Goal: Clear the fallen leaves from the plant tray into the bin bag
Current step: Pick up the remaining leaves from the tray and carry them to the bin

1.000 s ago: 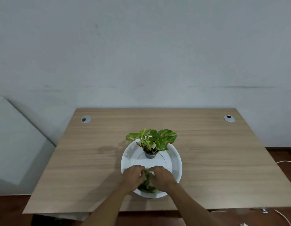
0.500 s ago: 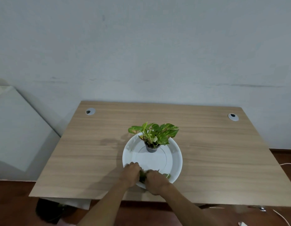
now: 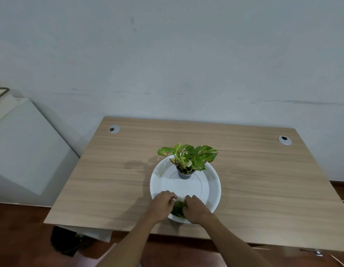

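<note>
Your reference point is the white round plant tray, which sits on the wooden worktop toward its near edge. The tray holds two groups of contents. At its far side stands one small dark pot carrying one live plant with green and yellow-marked foliage; the pot is upright. At the tray's near rim lies a cluster of fallen leaves; a count of separate leaves is not possible, because your hands cover most of the cluster.

Both of your hands are over the near rim of the tray. Your left hand is curled, with its fingers bent down against the left side of the leaf cluster. Your right hand is likewise curled against the right side. The two hands press the cluster between them, so each grip is closed on the leaves. Whether the cluster is lifted clear of the tray floor cannot be told.

The rest of the tray floor, between the pot and your hands, is bare white.

One dark bin bag lies on the floor below the worktop's near left corner, well apart from the tray. Green matter shows inside it.

Two round cable grommets are set in the worktop beyond the tray, one at each far corner.
</note>
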